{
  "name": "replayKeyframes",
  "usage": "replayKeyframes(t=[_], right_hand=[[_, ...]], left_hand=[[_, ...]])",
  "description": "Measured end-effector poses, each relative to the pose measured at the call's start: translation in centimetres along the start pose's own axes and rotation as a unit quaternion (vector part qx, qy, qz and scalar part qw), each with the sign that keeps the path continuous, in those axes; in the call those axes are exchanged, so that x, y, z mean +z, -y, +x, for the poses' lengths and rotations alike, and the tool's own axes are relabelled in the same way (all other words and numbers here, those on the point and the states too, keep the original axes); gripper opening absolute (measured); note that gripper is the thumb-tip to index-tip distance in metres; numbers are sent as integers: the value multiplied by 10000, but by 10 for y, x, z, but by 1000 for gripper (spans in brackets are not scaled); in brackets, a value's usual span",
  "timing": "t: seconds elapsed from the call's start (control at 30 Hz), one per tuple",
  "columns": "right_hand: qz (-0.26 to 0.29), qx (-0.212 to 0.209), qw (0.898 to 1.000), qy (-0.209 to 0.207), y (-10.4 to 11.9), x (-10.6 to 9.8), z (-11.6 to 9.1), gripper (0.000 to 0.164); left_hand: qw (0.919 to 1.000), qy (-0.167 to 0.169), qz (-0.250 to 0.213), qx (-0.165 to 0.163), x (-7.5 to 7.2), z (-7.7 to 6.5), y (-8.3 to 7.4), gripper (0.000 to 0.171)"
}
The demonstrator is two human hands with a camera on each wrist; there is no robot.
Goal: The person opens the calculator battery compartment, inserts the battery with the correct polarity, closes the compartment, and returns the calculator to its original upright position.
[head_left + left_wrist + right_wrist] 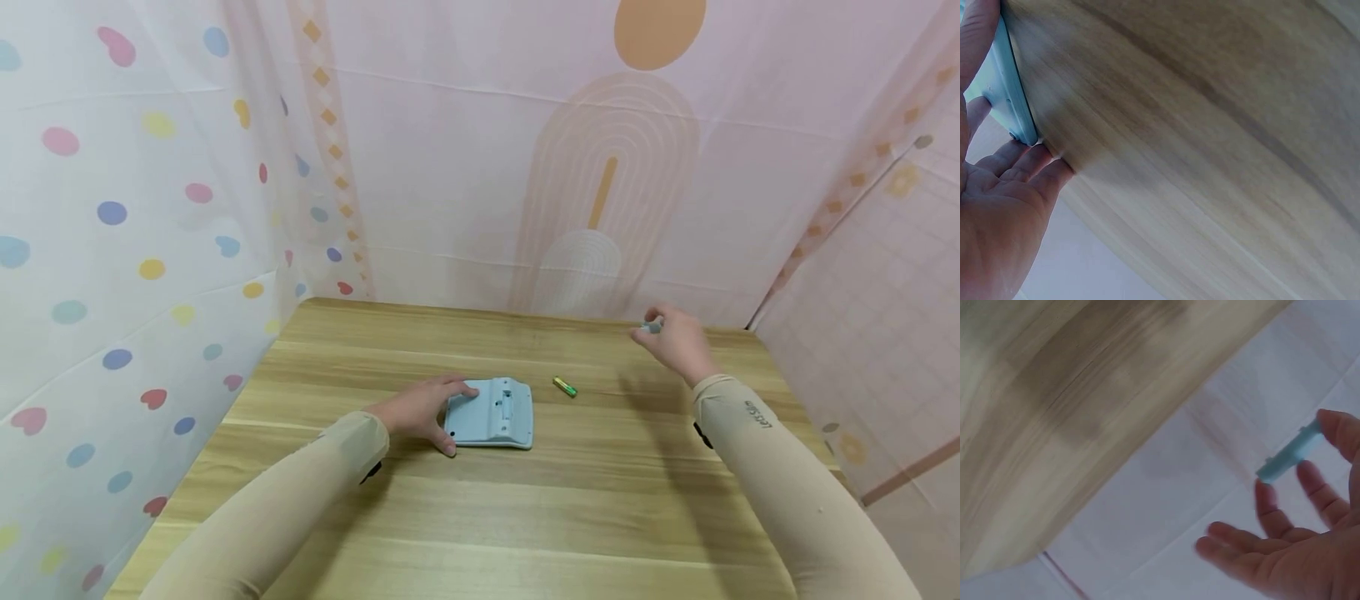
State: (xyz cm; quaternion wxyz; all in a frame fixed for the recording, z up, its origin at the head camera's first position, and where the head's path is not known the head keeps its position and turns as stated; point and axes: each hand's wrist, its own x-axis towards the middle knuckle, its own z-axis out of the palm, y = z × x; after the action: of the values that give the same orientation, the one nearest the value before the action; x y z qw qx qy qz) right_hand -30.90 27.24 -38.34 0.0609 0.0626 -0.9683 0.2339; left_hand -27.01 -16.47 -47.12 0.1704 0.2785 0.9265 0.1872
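A light blue calculator [472, 417] lies face down on the wooden table, its small battery compartment [507, 405] uncovered. My left hand [420, 408] holds it at its left side, with the thumb by the near edge and a finger across the back. In the left wrist view, fingertips meet the rim of the calculator [1017, 87]. Raised over the far right of the table, my right hand [678, 340] pinches a small light blue battery cover [1288, 453] by its ends between thumb and finger. A green and yellow battery [565, 387] lies just right of the calculator.
The wooden table [480, 517] ends at a pale patterned curtain [450, 167] along the back. More curtain, with coloured dots and hearts [153, 400], hangs at the left, and a checked one [885, 333] at the right.
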Motion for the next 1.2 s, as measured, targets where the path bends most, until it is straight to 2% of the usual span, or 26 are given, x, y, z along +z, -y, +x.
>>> replayKeyframes(t=[0.17,0.37,0.53,0.9,1.2], right_hand=[[53,556,9982,234,-14,-1,2,44],[102,1069,9932,457,-31,14,6,41],[-146,1374,9875,754,-33,25,6,48],[-594,1551,9791,1174,-34,35,11,53],[-580,1519,9775,1343,-37,44,15,53]], left_hand=[[10000,-14,-68,8,1,1,1,100],[10000,-24,-77,7,0,-1,1,100],[10000,-22,-62,-11,0,-4,-1,99],[10000,-40,-33,-38,2,-3,2,100],[10000,-43,-7,-20,4,-2,4,100]])
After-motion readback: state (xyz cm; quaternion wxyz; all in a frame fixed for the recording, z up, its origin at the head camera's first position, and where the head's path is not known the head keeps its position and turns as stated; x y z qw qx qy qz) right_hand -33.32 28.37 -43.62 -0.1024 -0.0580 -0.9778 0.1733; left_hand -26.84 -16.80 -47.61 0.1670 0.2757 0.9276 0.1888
